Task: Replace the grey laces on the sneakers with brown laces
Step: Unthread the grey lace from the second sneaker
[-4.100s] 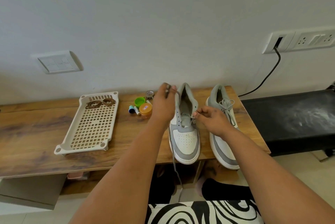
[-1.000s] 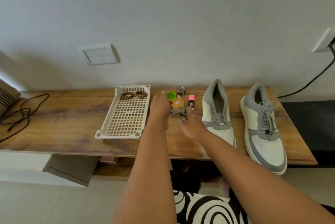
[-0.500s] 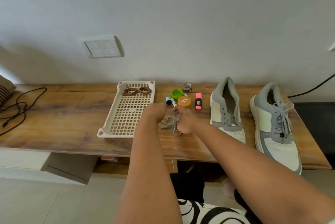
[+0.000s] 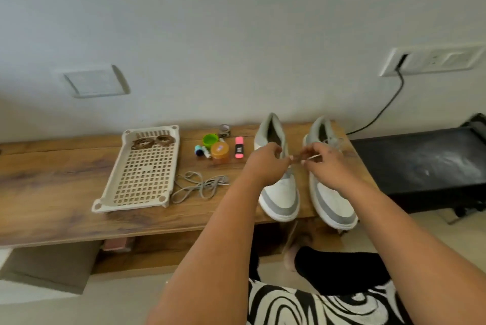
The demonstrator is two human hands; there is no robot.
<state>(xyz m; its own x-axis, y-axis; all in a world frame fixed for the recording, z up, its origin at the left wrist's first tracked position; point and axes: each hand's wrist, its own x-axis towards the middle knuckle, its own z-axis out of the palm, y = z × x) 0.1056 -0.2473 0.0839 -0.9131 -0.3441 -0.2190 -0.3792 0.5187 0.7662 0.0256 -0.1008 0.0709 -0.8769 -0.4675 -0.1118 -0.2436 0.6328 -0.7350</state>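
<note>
My right hand pinches the grey lace of the right sneaker; my left hand has its fingers curled at the left sneaker. A loose grey lace lies left on the counter, beside the tray holding brown laces.

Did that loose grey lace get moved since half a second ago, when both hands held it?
Yes. The grey lace now lies released on the table beside the tray, and both hands have moved right to the sneakers.
</note>
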